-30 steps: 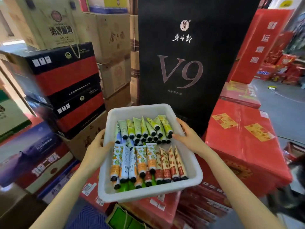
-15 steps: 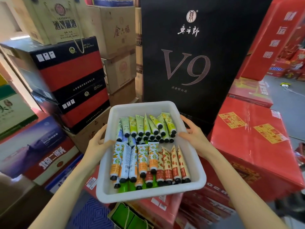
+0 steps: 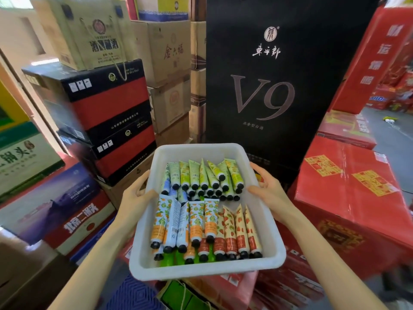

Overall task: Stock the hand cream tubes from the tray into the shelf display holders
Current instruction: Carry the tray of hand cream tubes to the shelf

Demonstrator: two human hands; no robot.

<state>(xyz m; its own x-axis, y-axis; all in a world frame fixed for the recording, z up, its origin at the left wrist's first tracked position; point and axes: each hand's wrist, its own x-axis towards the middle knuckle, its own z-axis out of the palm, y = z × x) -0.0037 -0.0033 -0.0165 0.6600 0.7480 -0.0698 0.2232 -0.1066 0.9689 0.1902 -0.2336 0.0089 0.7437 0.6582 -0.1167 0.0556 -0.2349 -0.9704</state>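
Note:
A white plastic tray (image 3: pixel 201 270) is held in front of me, low in the middle of the view. My left hand (image 3: pixel 136 201) grips its left rim and my right hand (image 3: pixel 269 191) grips its right rim. Inside lie several hand cream tubes with black caps: green and yellow ones (image 3: pixel 204 175) in the far row, orange-flowered ones (image 3: pixel 185 220) at near left, strawberry-patterned ones (image 3: pixel 238 231) at near right. More tubes are partly hidden under these rows. No shelf display holders are in view.
A tall black "V9" bag (image 3: pixel 268 86) stands right behind the tray. Stacked black-and-red boxes (image 3: pixel 102 113) and brown cartons (image 3: pixel 165 63) rise at the left. Red cartons (image 3: pixel 348 198) sit at the right. Grey floor (image 3: pixel 393 139) shows far right.
The tray stays gripped by both hands. The view has tilted and shifted a little, so the surrounding boxes sit slightly lower and further right than before.

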